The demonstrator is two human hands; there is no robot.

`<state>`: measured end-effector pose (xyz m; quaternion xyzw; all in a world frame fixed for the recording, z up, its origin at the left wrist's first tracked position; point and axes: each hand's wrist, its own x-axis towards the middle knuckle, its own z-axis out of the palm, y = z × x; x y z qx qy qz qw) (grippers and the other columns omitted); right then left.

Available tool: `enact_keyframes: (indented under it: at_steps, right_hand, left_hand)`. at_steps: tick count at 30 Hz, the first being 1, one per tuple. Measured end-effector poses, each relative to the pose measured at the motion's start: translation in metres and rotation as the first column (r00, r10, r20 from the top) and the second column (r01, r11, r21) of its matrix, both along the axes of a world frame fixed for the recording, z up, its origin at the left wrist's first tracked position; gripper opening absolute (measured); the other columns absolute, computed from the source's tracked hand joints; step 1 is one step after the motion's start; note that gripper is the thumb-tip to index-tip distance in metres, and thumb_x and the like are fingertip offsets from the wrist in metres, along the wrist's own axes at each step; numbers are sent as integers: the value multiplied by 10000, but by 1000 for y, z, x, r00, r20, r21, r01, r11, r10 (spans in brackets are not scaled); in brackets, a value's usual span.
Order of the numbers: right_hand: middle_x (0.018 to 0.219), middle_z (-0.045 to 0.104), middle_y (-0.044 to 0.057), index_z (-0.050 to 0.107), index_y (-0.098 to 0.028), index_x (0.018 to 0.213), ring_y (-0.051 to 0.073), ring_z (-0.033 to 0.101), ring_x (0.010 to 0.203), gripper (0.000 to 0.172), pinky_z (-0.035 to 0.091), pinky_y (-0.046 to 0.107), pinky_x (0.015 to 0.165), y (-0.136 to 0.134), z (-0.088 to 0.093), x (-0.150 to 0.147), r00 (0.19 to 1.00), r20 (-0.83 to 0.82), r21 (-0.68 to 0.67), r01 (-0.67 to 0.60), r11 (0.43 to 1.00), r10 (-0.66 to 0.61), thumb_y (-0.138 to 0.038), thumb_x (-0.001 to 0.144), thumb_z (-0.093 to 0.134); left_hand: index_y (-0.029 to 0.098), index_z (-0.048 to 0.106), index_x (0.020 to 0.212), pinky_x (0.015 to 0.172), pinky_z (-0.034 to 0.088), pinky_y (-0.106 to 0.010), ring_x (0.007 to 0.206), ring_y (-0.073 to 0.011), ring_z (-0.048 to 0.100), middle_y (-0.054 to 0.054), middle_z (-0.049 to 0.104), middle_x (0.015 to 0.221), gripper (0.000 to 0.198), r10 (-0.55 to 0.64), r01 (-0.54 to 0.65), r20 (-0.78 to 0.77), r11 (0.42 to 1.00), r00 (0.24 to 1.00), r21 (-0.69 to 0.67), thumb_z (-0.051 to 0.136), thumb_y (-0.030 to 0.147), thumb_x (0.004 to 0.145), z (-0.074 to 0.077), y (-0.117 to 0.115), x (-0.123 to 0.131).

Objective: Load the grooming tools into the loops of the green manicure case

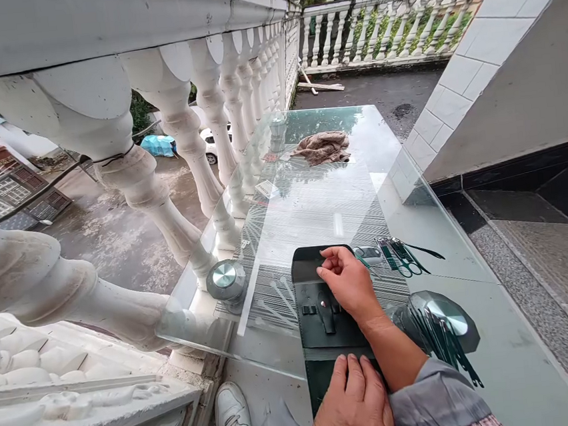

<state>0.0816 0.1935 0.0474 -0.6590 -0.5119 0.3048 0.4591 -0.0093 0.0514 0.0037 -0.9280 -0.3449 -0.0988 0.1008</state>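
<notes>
From my distant seat, the largest thing I have is the white balustrade (pixel 135 180), running along the left. Beside it stands the glass table (pixel 310 227), its top bare enough in places to look slick, and I would treat it as breakable. Near its close edge lies the dark case (pixel 314 341), opened out flat with its top flap pointing away from me. I judge it light, with a smooth leather-like skin: stiffish panels, supple at the folds, apt to slide on the glass. I would take hold at the flap's rim and steady the lower panel with a flat palm, keeping pressure off the folds. Farther off, the brown cloth (pixel 322 147) sits crumpled and looks soft.

The left hand (pixel 354 394) rests palm down on the lower panel, fingers stretched out and close to one another. The right hand (pixel 345 281) is bent over the flap, thumb and forefinger near each other; I cannot tell whether they pinch its edge.

Right of the case is the fanned bunch of slim tools (pixel 450 341), above the faceted support (pixel 468 322). The scissors (pixel 408 268) lie beyond, among other small implements. Smallest is the snap stud (pixel 323 304) on the case's strap.
</notes>
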Motion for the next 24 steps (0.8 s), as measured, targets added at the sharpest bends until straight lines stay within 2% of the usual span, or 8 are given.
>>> enact_keyframes:
  at_steps: [3,6,9,11,12,15,19,24]
  right_hand:
    - [686,567,-13,528,-194,843,127,529,610,259,434,275,612,-4,17,17,970,-233,77,94,993,-73,-307,635,634]
    - [641,562,-25,500,-201,777,111,499,542,266,412,262,547,-9,27,52,936,-270,101,261,960,-226,-338,611,658]
    - [628,577,-6,548,-190,706,127,516,556,202,421,281,568,-13,22,89,952,-13,49,305,951,-305,-349,613,632]
    - [638,612,12,581,-191,688,152,550,588,163,426,299,591,-13,13,105,932,221,-16,299,954,-288,-340,624,594]
    - [645,628,17,592,-192,685,162,564,603,150,428,303,601,-12,8,110,922,272,-31,295,955,-276,-328,621,583]
    - [719,670,20,614,-202,738,171,601,664,150,440,298,643,-7,-1,114,914,328,-38,267,963,-240,-296,641,549]
    - [863,683,44,634,-204,853,189,612,807,211,443,316,743,-3,-4,113,891,410,-27,227,974,-196,-245,712,482]
    - [975,676,62,661,-198,895,200,598,898,268,437,319,794,-12,-3,112,859,510,-41,89,995,-56,-196,798,411]
  left_hand:
    - [81,593,1162,925,418,-421,1074,-274,560,-155,604,1172,361,-43,42,-42,999,998,-34,404,291,938,8,2,-2]
    - [74,588,1165,931,403,-433,1081,-285,549,-164,595,1182,400,-90,88,-37,995,995,-46,424,358,936,13,4,-5]
    - [70,589,1160,933,392,-431,1065,-279,553,-162,594,1179,398,-96,96,-25,995,995,-29,421,358,940,15,5,-6]
    - [69,589,1157,919,397,-430,1044,-279,561,-161,601,1167,403,-88,87,-27,996,996,-15,427,365,936,14,5,-5]
    - [71,591,1153,911,401,-428,1034,-279,564,-158,605,1160,406,-85,85,-28,996,996,-7,432,373,933,14,5,-4]
    - [79,595,1149,905,402,-425,1024,-279,564,-151,612,1149,407,-75,75,-39,997,996,3,443,384,927,14,6,-2]
    - [88,597,1142,889,407,-420,1013,-277,562,-146,619,1135,401,-78,79,-37,997,996,9,445,388,924,14,8,-2]
    - [84,605,1120,901,398,-411,1002,-274,563,-138,624,1119,390,-98,97,8,994,995,50,468,384,912,14,11,-4]
